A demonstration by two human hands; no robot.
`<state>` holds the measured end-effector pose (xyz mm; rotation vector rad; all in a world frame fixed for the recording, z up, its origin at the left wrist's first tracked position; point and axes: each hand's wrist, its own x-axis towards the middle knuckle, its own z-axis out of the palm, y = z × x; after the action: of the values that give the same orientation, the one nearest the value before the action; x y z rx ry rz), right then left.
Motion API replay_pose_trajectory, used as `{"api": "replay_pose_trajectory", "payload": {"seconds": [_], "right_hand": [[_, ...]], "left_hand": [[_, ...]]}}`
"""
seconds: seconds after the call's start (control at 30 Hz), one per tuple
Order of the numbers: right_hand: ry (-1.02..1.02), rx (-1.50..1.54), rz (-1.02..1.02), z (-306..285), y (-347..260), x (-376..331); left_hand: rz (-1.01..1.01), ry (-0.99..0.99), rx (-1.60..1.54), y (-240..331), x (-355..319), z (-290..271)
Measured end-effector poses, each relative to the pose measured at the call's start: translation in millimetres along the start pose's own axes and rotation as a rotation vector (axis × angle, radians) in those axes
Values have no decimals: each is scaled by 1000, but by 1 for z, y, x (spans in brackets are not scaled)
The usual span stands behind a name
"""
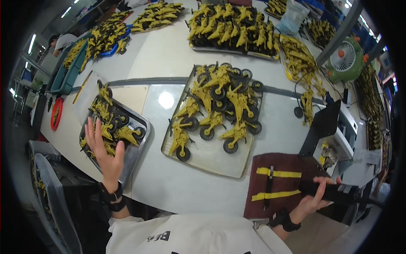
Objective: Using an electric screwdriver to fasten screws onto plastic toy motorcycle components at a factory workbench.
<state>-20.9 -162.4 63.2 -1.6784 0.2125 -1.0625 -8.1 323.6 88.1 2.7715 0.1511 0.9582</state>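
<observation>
My left hand [105, 154] hovers with fingers spread over a metal tray [146, 127] at the left. In that tray lie several yellow and black toy motorbike pieces [127, 134] with black wheels; the hand hides some of them. At the right, my right hand [312, 204] is wrapped round a black corded electric screwdriver [332, 192], held sideways over a maroon mat [275, 161]. Two yellow strips [279, 173] and a black bar [269, 186] across them lie on the mat, left of the screwdriver's tip.
A middle tray [207, 163] bears a cluster of wheeled yellow toy motorbikes. Behind stand a full tray [232, 51] and more yellow piles. A white machine [344, 131] with a black panel [323, 127], plus a green fan [347, 61], occupy the right. A red dish [56, 114] sits far left.
</observation>
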Motion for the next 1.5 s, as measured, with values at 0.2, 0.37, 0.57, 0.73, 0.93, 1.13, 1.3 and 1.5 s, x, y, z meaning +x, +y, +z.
{"api": "replay_pose_trajectory", "payload": {"seconds": [0.2,0.37,0.57,0.73,0.93,1.13,1.3,1.5], "right_hand": [[-49,53,51,1,-5,4],[137,190,-62,-40,-3,1],[133,344,-293,-22,-31,75],[33,153,-177,0,-5,112],[-22,225,-166,-1,-18,70],[-111,452,-49,-22,-42,28],[-139,481,-81,-20,-38,20],[-261,489,-50,5,-32,8]], "left_hand": [[333,-748,-38,129,8,66],[181,-838,-182,82,-23,78],[99,-649,-453,78,-17,82],[155,-591,-341,99,-16,80],[386,-574,-922,202,-32,49],[759,-762,-650,297,-83,119],[795,-792,-615,292,-81,118],[750,-786,-628,301,-93,123]]}}
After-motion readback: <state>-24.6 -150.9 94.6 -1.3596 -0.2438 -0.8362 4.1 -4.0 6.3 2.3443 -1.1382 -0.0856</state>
